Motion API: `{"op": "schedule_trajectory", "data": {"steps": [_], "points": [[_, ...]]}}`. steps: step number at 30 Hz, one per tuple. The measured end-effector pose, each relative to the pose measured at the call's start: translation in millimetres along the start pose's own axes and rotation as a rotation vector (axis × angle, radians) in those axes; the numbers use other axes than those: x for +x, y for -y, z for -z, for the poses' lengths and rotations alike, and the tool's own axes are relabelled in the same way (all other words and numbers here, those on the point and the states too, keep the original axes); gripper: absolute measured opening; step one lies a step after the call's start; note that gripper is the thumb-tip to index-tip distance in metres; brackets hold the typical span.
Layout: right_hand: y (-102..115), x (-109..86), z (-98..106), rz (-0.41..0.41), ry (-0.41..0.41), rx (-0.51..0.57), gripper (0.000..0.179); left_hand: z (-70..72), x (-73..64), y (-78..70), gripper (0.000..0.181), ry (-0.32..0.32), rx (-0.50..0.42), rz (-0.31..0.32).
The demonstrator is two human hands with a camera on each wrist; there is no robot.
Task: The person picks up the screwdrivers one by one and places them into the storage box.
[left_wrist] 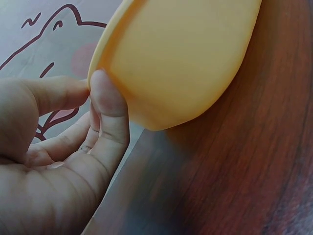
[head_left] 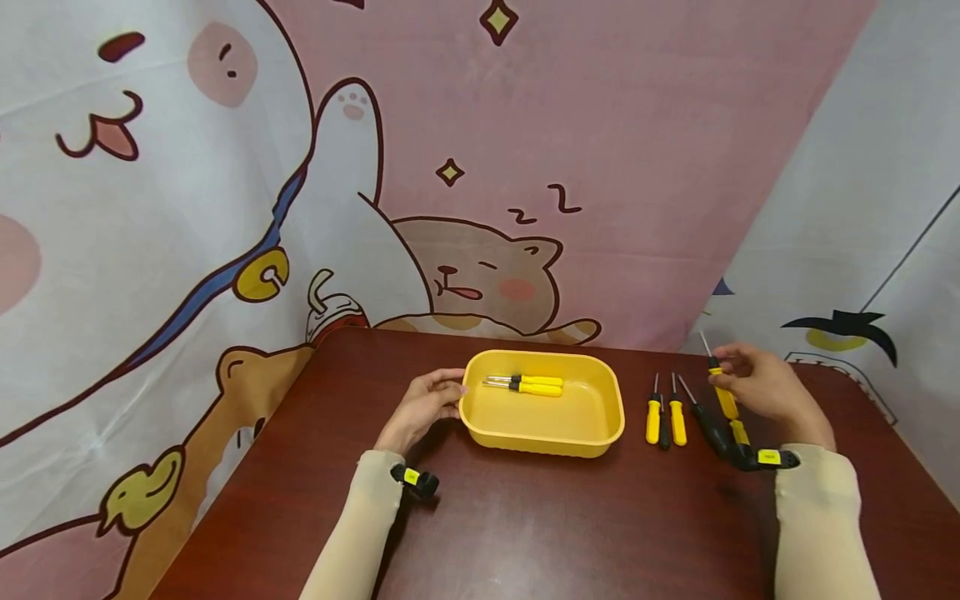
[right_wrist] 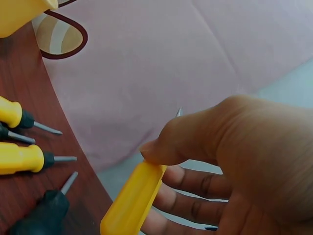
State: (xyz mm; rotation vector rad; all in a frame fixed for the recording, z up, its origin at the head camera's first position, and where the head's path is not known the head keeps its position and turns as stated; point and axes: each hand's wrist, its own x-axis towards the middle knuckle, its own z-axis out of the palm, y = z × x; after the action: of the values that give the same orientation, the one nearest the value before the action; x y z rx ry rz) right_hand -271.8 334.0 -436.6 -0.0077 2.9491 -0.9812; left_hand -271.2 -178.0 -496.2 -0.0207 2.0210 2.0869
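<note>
My left hand (head_left: 423, 407) pinches the left rim of a yellow plastic tray (head_left: 540, 440), thumb on one side and fingers on the other, as the left wrist view shows closely. Inside the tray lie two small screwdrivers (head_left: 536, 389) with yellow handles. To the right, my right hand (head_left: 768, 387) holds a yellow-handled screwdriver (right_wrist: 132, 200) between thumb and fingers, tip upward. Left of that hand, a yellow screwdriver (head_left: 653, 423), a slim black screwdriver (head_left: 664, 433), another yellow screwdriver (head_left: 678, 423) and a thicker black screwdriver (head_left: 708, 429) lie on the table.
The dark red-brown wooden table (head_left: 570, 533) meets a cartoon-printed cloth (head_left: 637, 167) at its back and left. Another yellow piece (head_left: 740, 433) shows beside the right wrist camera, partly hidden; I cannot tell what it is.
</note>
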Motion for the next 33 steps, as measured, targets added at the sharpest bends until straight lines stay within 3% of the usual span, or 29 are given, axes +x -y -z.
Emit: {"op": "schedule_trajectory", "data": {"steps": [17,26,33], "points": [[27,-5.3,-1,0.109,-0.023,0.003,0.047,1.7,2.2,4.8,0.043,0.007,0.001,-0.006],[41,-6.6,-5,0.189,-0.132,0.014,0.044,1.0,0.9,3.2,0.043,0.008,-0.011,-0.008],[50,-6.3,-8,0.200,-0.183,0.035,0.045,1.1,1.5,3.6,0.044,0.014,-0.013,-0.007]]}}
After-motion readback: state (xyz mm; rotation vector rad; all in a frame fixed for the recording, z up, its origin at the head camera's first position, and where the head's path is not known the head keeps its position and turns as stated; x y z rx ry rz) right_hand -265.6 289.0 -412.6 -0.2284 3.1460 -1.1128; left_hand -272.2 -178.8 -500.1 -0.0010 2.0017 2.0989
